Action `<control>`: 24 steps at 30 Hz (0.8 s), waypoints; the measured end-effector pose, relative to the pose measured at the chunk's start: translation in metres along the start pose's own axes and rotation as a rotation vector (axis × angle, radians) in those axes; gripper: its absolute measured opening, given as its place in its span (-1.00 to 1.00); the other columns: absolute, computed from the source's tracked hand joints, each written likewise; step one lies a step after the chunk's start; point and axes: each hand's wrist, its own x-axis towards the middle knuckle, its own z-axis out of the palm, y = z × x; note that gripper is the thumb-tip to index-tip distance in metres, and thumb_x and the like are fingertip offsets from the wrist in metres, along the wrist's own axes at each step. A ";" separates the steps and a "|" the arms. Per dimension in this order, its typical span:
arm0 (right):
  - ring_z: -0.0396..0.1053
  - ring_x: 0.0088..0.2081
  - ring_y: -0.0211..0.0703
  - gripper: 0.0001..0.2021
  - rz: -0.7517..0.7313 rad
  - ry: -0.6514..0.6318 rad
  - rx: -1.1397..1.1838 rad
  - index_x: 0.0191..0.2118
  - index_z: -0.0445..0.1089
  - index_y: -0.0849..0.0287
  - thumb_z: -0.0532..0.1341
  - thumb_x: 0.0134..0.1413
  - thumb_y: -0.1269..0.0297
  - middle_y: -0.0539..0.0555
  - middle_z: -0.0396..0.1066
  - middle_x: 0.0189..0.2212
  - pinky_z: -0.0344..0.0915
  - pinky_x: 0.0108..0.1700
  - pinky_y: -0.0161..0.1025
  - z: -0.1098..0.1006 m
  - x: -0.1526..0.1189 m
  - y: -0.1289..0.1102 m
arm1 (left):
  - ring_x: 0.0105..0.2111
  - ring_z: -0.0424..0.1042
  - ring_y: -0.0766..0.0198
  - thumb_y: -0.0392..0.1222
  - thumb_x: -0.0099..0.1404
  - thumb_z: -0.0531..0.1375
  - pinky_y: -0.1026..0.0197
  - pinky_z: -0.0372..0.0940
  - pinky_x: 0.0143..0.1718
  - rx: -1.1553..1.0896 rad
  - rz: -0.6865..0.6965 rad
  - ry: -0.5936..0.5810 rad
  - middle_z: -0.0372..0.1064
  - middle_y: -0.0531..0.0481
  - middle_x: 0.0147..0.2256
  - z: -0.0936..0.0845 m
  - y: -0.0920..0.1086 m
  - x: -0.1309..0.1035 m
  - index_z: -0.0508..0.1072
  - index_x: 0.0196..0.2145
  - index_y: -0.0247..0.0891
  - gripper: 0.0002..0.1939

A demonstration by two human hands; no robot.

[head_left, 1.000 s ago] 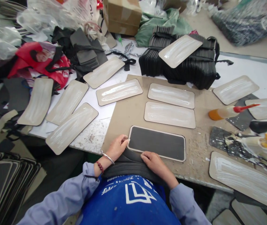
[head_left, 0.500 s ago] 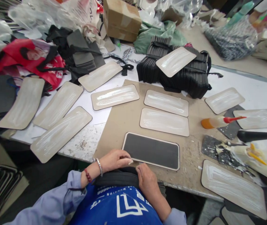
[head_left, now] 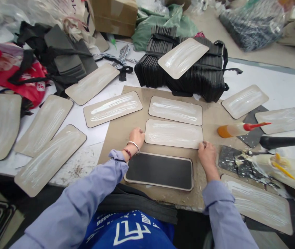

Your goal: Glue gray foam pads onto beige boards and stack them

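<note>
A beige rounded panel [head_left: 173,134] with white streaks lies on the brown board in front of me. My left hand [head_left: 137,137] pinches its left end, and my right hand [head_left: 206,154] pinches its lower right corner. Just below it lies a dark panel with a pale border [head_left: 160,172], touched by neither hand. Another streaked panel [head_left: 175,110] lies directly above the held one. Further streaked panels [head_left: 113,108] are spread to the left and right.
Bundled black pieces [head_left: 183,69] stand at the back, with one streaked panel on top. To the right are a glue bottle [head_left: 231,130] with a red nozzle, a black handle [head_left: 287,141] and a glue-smeared dark piece [head_left: 230,160]. A cardboard box [head_left: 113,17] sits behind.
Both hands have moved up from the table's front edge and spread apart, taking hold of the streaked panel's two ends. The view has shifted slightly.
</note>
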 end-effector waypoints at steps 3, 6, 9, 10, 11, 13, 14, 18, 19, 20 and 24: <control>0.29 -0.19 0.03 -0.65 -0.017 -0.014 0.006 -0.18 0.35 0.32 -0.06 0.02 0.26 0.32 0.39 -0.26 0.17 -0.10 -0.08 0.006 -0.010 0.001 | -0.40 0.41 0.26 -0.36 0.05 0.13 0.24 0.27 -0.29 0.026 0.017 0.012 0.42 -0.03 -0.44 -0.006 -0.006 -0.003 0.41 -0.41 -0.29 -0.89; 0.30 -0.19 0.01 -0.64 -0.053 -0.042 0.003 -0.18 0.35 0.29 -0.08 0.03 0.24 0.30 0.40 -0.26 0.18 -0.10 -0.10 0.004 -0.024 -0.001 | -0.38 0.39 0.27 -0.36 0.05 0.12 0.26 0.26 -0.28 0.052 0.026 0.002 0.43 -0.01 -0.43 -0.016 -0.010 -0.011 0.42 -0.43 -0.29 -0.89; 0.29 -0.16 0.02 -0.62 -0.068 -0.053 0.011 -0.17 0.35 0.32 -0.10 0.04 0.26 0.33 0.39 -0.22 0.17 -0.06 -0.07 -0.007 -0.037 -0.006 | -0.35 0.39 0.26 -0.34 0.10 0.09 0.25 0.25 -0.24 0.092 0.051 -0.023 0.43 -0.03 -0.40 -0.028 -0.015 -0.019 0.45 -0.40 -0.29 -0.86; 0.28 -0.14 0.03 -0.60 -0.065 -0.039 0.021 -0.15 0.34 0.34 -0.10 0.04 0.25 0.35 0.38 -0.20 0.16 -0.05 -0.05 -0.013 -0.044 -0.009 | -0.32 0.39 0.25 -0.32 0.13 0.08 0.24 0.25 -0.22 0.110 0.071 -0.023 0.44 -0.04 -0.38 -0.033 -0.018 -0.022 0.45 -0.37 -0.29 -0.84; 0.28 -0.13 0.04 -0.59 -0.067 -0.031 0.045 -0.13 0.34 0.36 -0.09 0.03 0.24 0.36 0.38 -0.19 0.16 -0.05 -0.05 -0.020 -0.052 -0.012 | -0.30 0.39 0.23 -0.30 0.15 0.07 0.22 0.24 -0.19 0.127 0.098 -0.019 0.44 -0.06 -0.35 -0.038 -0.022 -0.025 0.45 -0.33 -0.30 -0.82; 0.31 -0.14 0.02 -0.60 -0.097 -0.101 0.147 -0.13 0.35 0.30 -0.04 0.03 0.17 0.30 0.39 -0.20 0.19 -0.06 -0.06 -0.033 -0.077 -0.022 | -0.28 0.38 0.21 -0.24 0.15 0.08 0.20 0.24 -0.17 0.142 0.157 -0.037 0.44 -0.09 -0.32 -0.052 -0.035 -0.036 0.44 -0.24 -0.32 -0.77; 0.33 -0.17 0.00 -0.62 -0.132 -0.204 0.222 -0.15 0.37 0.24 0.00 0.03 0.12 0.25 0.41 -0.21 0.21 -0.08 -0.08 -0.039 -0.093 -0.029 | -0.29 0.38 0.21 -0.20 0.14 0.10 0.19 0.24 -0.18 0.131 0.182 -0.084 0.44 -0.09 -0.33 -0.059 -0.044 -0.043 0.42 -0.21 -0.33 -0.73; 0.37 -0.21 -0.08 -0.70 -0.307 -0.758 0.443 -0.29 0.44 0.10 0.06 0.03 0.05 0.10 0.46 -0.27 0.24 -0.11 -0.17 -0.048 -0.163 -0.061 | -0.38 0.38 0.25 -0.06 0.09 0.13 0.22 0.27 -0.27 -0.006 0.240 -0.429 0.44 -0.02 -0.41 -0.084 -0.086 -0.080 0.45 -0.30 -0.29 -0.71; 0.37 -0.21 -0.09 -0.70 -0.341 -0.844 0.456 -0.29 0.44 0.10 0.06 0.05 0.06 0.09 0.46 -0.26 0.24 -0.10 -0.19 -0.046 -0.177 -0.069 | -0.39 0.37 0.26 -0.05 0.08 0.13 0.23 0.27 -0.29 -0.040 0.240 -0.482 0.44 -0.01 -0.41 -0.087 -0.095 -0.091 0.46 -0.32 -0.28 -0.72; 0.37 -0.19 -0.09 -0.71 -0.370 -0.901 0.458 -0.28 0.45 0.10 0.06 0.06 0.08 0.09 0.46 -0.25 0.23 -0.10 -0.19 -0.042 -0.189 -0.076 | -0.40 0.37 0.27 -0.04 0.07 0.13 0.24 0.27 -0.30 -0.070 0.234 -0.511 0.45 0.00 -0.41 -0.089 -0.103 -0.101 0.46 -0.33 -0.27 -0.72; 0.36 -0.19 -0.10 -0.70 -0.434 -0.976 0.463 -0.28 0.44 0.11 0.01 0.10 0.13 0.07 0.46 -0.25 0.20 -0.11 -0.21 -0.022 -0.210 -0.094 | -0.40 0.38 0.29 -0.03 0.05 0.16 0.27 0.28 -0.33 -0.196 0.192 -0.563 0.44 0.01 -0.41 -0.089 -0.117 -0.129 0.45 -0.30 -0.27 -0.69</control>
